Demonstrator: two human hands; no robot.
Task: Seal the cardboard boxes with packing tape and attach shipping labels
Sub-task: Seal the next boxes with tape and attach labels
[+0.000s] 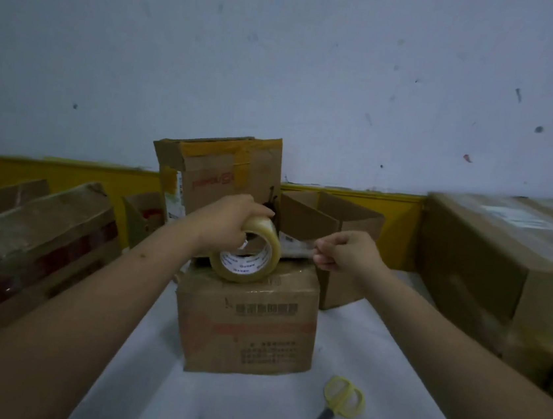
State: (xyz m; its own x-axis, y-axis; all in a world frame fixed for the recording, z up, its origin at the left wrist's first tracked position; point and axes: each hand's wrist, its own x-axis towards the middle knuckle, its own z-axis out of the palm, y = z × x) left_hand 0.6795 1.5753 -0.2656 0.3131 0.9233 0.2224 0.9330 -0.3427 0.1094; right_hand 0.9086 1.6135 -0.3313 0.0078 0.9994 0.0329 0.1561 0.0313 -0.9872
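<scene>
A printed cardboard box (pixel 248 323) stands in the middle of the white table (pixel 245 412). My left hand (pixel 229 221) grips a roll of clear packing tape (pixel 249 258) just above the box's top. My right hand (pixel 349 252), to the right of the roll, pinches the tape's free end, and a short clear strip (pixel 294 249) stretches between roll and fingers. Yellow-handled scissors (pixel 335 409) lie on the table in front of the box, to its right.
A tall taped box (pixel 224 172) and an open box (pixel 341 230) stand behind the middle one. A large taped carton (pixel 503 262) fills the right side. More boxes (pixel 33 243) crowd the left. A pale wall with a yellow base strip is behind.
</scene>
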